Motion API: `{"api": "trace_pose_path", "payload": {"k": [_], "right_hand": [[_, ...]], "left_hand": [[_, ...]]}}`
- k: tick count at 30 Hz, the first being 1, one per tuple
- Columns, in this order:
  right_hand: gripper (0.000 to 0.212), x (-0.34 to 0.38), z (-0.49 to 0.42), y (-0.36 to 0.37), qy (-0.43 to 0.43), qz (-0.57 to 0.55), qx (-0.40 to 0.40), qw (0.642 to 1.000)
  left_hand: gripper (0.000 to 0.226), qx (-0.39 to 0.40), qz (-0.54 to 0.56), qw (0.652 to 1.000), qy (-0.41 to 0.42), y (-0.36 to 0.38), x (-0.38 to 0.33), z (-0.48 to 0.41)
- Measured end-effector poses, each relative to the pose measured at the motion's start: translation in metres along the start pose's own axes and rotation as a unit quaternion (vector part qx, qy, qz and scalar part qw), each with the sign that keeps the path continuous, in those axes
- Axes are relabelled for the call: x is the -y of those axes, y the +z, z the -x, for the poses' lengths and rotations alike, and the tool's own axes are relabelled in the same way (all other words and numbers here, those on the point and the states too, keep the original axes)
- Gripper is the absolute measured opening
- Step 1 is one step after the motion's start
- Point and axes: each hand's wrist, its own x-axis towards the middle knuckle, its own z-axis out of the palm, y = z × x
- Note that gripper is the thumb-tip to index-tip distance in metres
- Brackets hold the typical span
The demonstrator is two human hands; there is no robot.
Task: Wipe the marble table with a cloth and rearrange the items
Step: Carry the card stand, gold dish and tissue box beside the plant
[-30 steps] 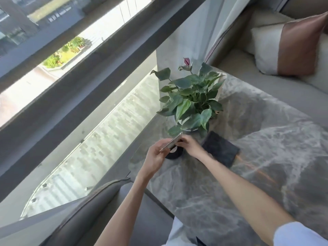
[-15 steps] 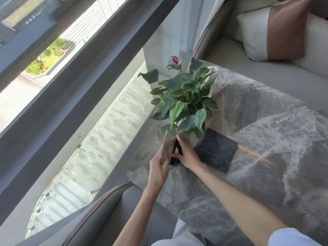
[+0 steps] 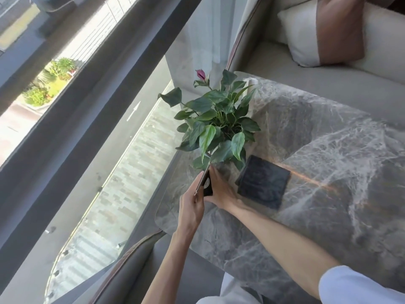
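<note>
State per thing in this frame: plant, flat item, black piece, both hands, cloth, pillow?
plant: upright, pot hidden by leaves.
flat item: on edge, tilted, below the plant's leaves.
black piece: between the hands, mostly hidden.
left hand: grips the flat item.
right hand: against the black piece, grip unclear.
cloth: folded, lying on the table, untouched.
pillow: propped on the sofa.
</note>
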Motion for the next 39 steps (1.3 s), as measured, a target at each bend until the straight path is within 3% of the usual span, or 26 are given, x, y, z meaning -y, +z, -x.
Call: {"api": "trace_pose_path", "payload": {"k": [5, 16, 22, 31, 39], "right_hand": [[0.125, 0.002, -0.004, 0.002, 0.025, -0.013, 0.01, 1.0], [0.125, 0.009, 0.002, -0.008, 0.021, 0.028, 0.024, 0.999], [0.123, 0.011, 0.003, -0.011, 0.029, 0.024, 0.026, 0.999], [0.12, 0.005, -0.001, -0.012, 0.017, 0.034, 0.034, 0.999], [0.13, -0.005, -0.004, -0.002, 0.017, 0.043, 0.036, 0.998]], "left_hand": [[0.037, -0.006, 0.014, 1.0, 0.008, -0.007, -0.008, -0.009], [0.034, -0.001, 0.014, 1.0, 0.005, -0.012, -0.007, -0.014], [0.037, -0.021, -0.067, 0.997, 0.016, -0.006, -0.003, -0.012], [0.035, -0.051, -0.105, 0.993, 0.004, 0.002, 0.002, -0.012], [0.034, -0.054, -0.095, 0.994, -0.008, 0.002, 0.009, -0.008]]}}
